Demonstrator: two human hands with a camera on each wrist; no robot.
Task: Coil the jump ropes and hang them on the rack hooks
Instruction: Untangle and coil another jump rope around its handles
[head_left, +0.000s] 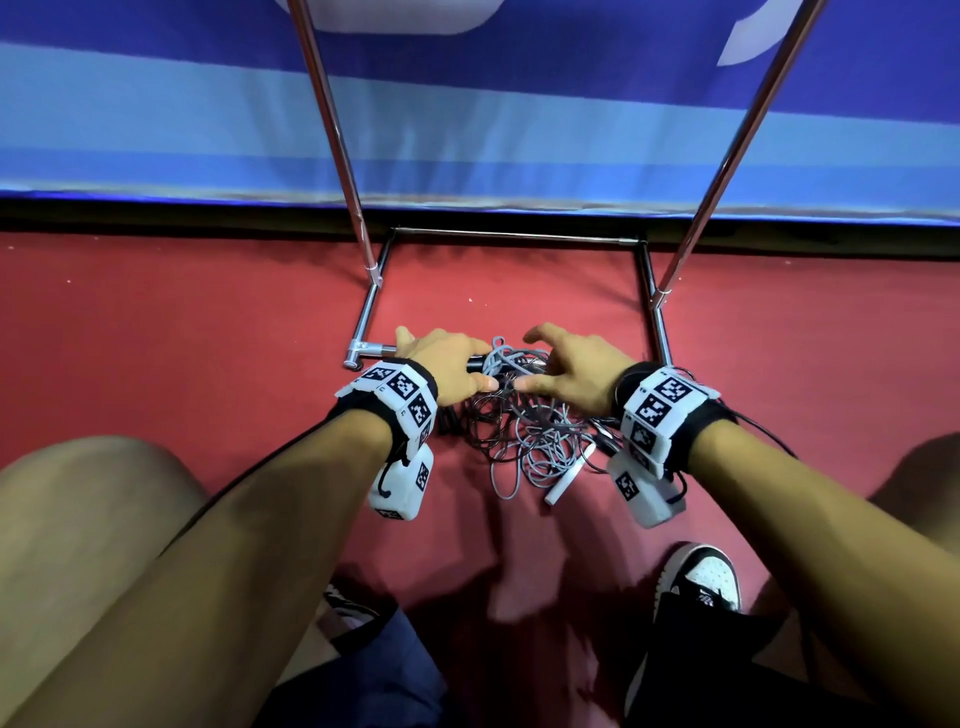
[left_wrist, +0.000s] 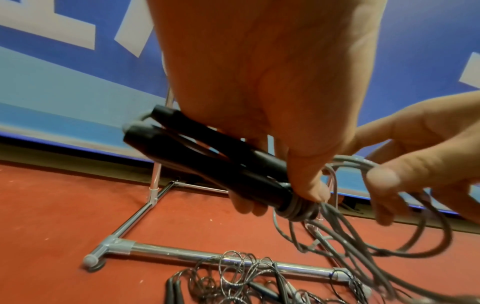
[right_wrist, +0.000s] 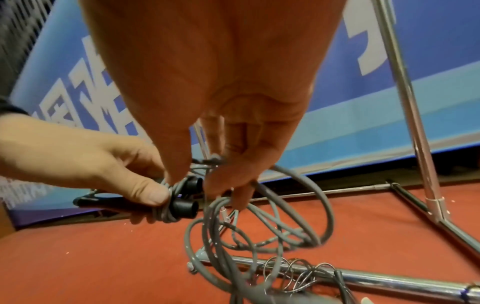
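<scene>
Nearest to me, past my bare knees, my two wrists reach down over a red floor. Just below them lies a loose pile of ropes, thin wiry cords heaped together with a white handle sticking out toward me.

Above that pile, my left hand is wrapped tightly round a pair of black handles held side by side, thumb pressing on the grey turns already wound near their ends. The grey rope hangs from there in several wide loops. My right hand is beside the left, fingers bent, pinching a strand of that grey rope close to the handles; I judge I am partway through binding the coil.

Behind my hands runs the chrome base bar of the rack, with the wiry ropes draped across it. Two slanted poles rise to a blue banner at the back. No hooks are in view.

The risks, as I judge them: the hanging loops dangle close over the floor pile, so they may snag a wiry cord and drag it up. If my thumb eases, the wound turns could slip off the handle ends and the coil spring open. The loops look uneven, so a slack one may drop free when I lift toward the rack.
</scene>
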